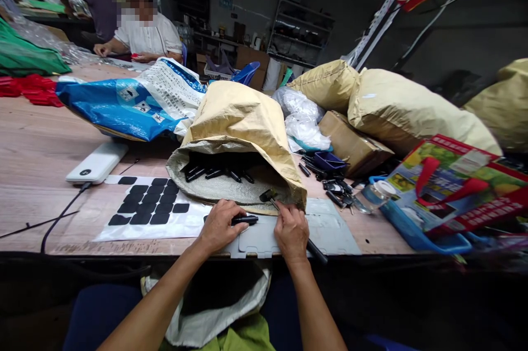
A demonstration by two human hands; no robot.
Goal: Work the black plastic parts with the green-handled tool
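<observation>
My left hand [223, 223] lies closed around a short black cylindrical piece [246, 219] on the grey board [258, 236] at the table's front edge. To its right, my right hand [291, 231] grips a small hammer [317, 252]; its dark head points up and left, and its black handle sticks out below the fist. Just beyond both hands, a tan woven sack [241, 106] lies with its mouth towards me. Several similar black pieces [214, 174] show inside it. Left of the board is a white sheet [101, 234] with rows of black square stickers [159, 202].
On the left are a white power bank [97, 163] with a cable and a blue-white sack [124, 100]. Black parts [338, 188], a lidded jar [373, 197] and a blue tray [429, 243] holding a printed bag stand right. An open sack [218, 321] sits at my lap. Two people sit behind.
</observation>
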